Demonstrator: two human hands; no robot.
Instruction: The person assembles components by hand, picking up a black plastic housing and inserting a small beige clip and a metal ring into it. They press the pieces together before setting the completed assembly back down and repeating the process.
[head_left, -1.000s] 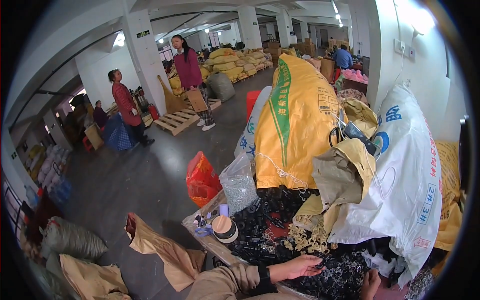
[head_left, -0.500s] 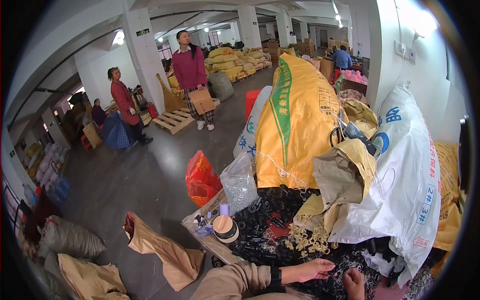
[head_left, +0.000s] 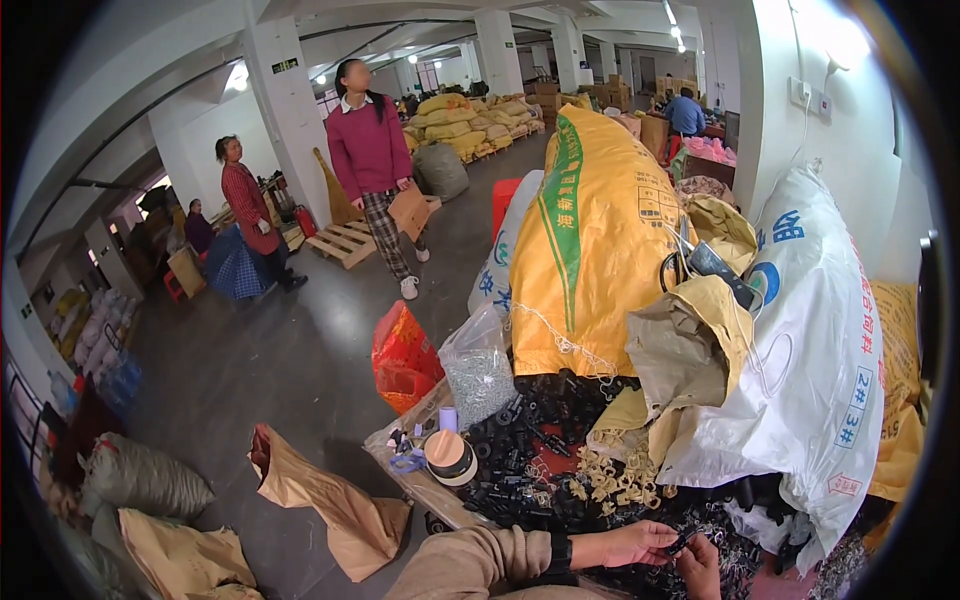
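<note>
Low in the view, my left hand [head_left: 638,544] and my right hand [head_left: 700,568] meet over the work surface. Fingers of both hands close on a small black plastic part [head_left: 682,543] between them; its exact kind is too small to tell. Beneath and around them lie many loose black plastic parts [head_left: 515,490]. Small shiny metal pieces [head_left: 715,520] are scattered beside my hands. Just beyond is a heap of cream-coloured plastic parts [head_left: 620,480], spilling from a tan bag [head_left: 690,345].
A large yellow sack [head_left: 600,240] and a white sack [head_left: 800,370] rise behind the parts. Left of them are a clear bag of metal pieces [head_left: 478,370], a lidded jar [head_left: 451,458] and a red bag [head_left: 405,360]. Brown paper sack [head_left: 330,510] on the floor. A person [head_left: 370,160] carries cardboard.
My hands have come together, and a black part now shows between the fingers. The person in the purple sweater has stepped nearer, cardboard still in hand.
</note>
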